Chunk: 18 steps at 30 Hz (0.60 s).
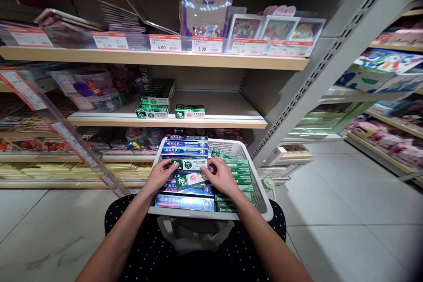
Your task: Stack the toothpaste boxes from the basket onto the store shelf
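Observation:
Between my two hands is a green and white toothpaste box (193, 165), held level over a basket. My left hand (161, 173) pinches its left end, and my right hand (218, 174) grips its right end. Just below it, a second green and white box (191, 180) lies tilted on top of blue toothpaste boxes (185, 202). The light grey basket (264, 205) rests at my lap. Blue boxes fill its left side, and dark green boxes (243, 178) fill its right side.
Ahead, a middle shelf (224, 121) bears a stack of green boxes (155, 99) and a smaller green pile (190, 112). An upper shelf (231, 61) overhangs it, with price tags and packaged goods. A slotted metal post (297, 70) slants at right. Plastic tubs (99, 90) stand at left.

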Motion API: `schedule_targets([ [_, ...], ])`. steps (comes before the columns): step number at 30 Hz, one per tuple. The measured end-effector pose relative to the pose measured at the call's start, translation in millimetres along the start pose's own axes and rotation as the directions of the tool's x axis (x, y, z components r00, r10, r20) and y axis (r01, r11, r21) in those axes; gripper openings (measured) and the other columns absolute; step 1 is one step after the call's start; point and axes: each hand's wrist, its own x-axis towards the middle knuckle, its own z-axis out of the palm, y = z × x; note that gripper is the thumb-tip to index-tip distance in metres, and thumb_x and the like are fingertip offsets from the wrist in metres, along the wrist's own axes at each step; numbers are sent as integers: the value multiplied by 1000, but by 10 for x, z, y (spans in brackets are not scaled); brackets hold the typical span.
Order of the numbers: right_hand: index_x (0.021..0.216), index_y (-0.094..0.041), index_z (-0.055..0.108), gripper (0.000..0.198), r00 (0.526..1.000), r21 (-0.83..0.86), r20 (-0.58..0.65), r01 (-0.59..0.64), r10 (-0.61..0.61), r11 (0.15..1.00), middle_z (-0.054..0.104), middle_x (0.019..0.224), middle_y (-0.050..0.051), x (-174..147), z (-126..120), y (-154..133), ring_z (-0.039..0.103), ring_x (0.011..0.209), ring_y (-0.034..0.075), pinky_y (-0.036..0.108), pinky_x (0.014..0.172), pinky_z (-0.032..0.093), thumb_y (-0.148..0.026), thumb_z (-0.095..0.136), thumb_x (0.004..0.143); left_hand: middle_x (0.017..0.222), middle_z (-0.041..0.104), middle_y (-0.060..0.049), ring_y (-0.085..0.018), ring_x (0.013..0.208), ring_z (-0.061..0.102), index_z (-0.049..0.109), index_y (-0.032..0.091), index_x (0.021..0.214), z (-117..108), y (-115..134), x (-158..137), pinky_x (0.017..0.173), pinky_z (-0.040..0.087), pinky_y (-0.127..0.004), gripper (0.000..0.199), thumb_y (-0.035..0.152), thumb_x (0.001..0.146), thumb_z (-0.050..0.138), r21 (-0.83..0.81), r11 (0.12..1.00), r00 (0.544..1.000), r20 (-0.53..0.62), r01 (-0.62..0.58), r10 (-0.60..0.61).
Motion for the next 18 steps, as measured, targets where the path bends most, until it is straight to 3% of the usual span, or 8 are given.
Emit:
schedule_targets([
  [4, 107, -21, 59, 26, 998, 115, -57, 23, -16, 993, 60, 95, 5, -20, 47, 18, 59, 83, 19, 29, 75, 48, -40, 54, 89, 107, 71, -10, -23, 86, 67, 69, 17, 108, 12, 17, -14, 71, 53, -32, 59, 62, 70, 67, -40, 996, 997, 15, 75, -74],
  [7, 125, -22, 52, 39, 997, 196, -81, 4, 12, 981, 61, 105, 6, -7, 71, 21, 61, 85, 19, 30, 79, 51, -35, 55, 89, 100, 70, -8, -20, 86, 66, 63, 17, 119, 33, -16, 4, 75, 53, -30, 63, 58, 71, 68, -32, 998, 996, -76, -46, 44],
  [10, 128, -24, 50, 41, 996, 194, -90, 19, -2, 981, 62, 112, 8, 108, 51, -77, 62, 91, 20, 33, 84, 51, -34, 56, 89, 92, 67, -5, -18, 86, 65, 58, 18, 119, -30, 14, 76, 77, 53, -29, 56, 52, 75, 67, -44, 980, 969, -164, -192, 183],
  [14, 118, -23, 54, 32, 985, 139, -148, 113, -92, 984, 61, 114, 9, 504, 38, -379, 61, 100, 22, 34, 88, 50, -36, 56, 88, 95, 68, -7, -19, 90, 66, 60, 18, 105, -342, 248, 289, 79, 53, -30, 46, 50, 74, 68, -7, 957, 929, -240, -290, 280],
  [18, 109, -20, 53, 27, 959, 107, -198, 224, -200, 969, 60, 107, 8, 1137, 161, -749, 60, 94, 20, 31, 84, 49, -34, 59, 87, 98, 71, -8, -21, 90, 67, 61, 17, 108, -852, 556, 640, 79, 54, -32, 48, 51, 74, 66, 137, 940, 880, -333, -312, 340],
])
